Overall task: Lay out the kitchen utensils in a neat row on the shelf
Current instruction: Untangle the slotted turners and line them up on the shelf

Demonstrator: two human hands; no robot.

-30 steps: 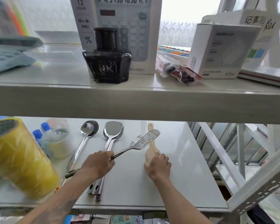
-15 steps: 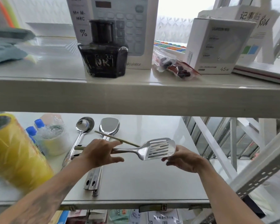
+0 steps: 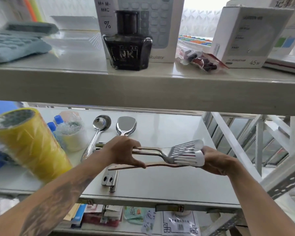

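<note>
My left hand (image 3: 122, 151) grips the steel handles of two slotted spatulas (image 3: 187, 153), held level above the lower shelf (image 3: 160, 183) with their heads pointing right. Just under them a wooden spatula (image 3: 126, 166) lies sideways in the air, its handle pointing left against my left thumb. My right hand (image 3: 217, 161) holds its blade end, which is hidden behind the slotted heads. On the shelf behind lie a steel ladle (image 3: 101, 123) and a solid steel turner (image 3: 126, 124), side by side with handles toward me.
A yellow roll in plastic wrap (image 3: 29, 142), blue-capped bottles (image 3: 55, 122) and a wrapped tape roll (image 3: 71, 133) crowd the shelf's left. The upper shelf edge (image 3: 143, 89) hangs overhead with an ink bottle (image 3: 128, 46) and boxes. White metal struts (image 3: 237, 150) stand at the right.
My right hand lifted the wooden spatula off the shelf and turned it sideways. My left hand swung the slotted spatulas level, heads to the right, bringing them together with the wooden one.
</note>
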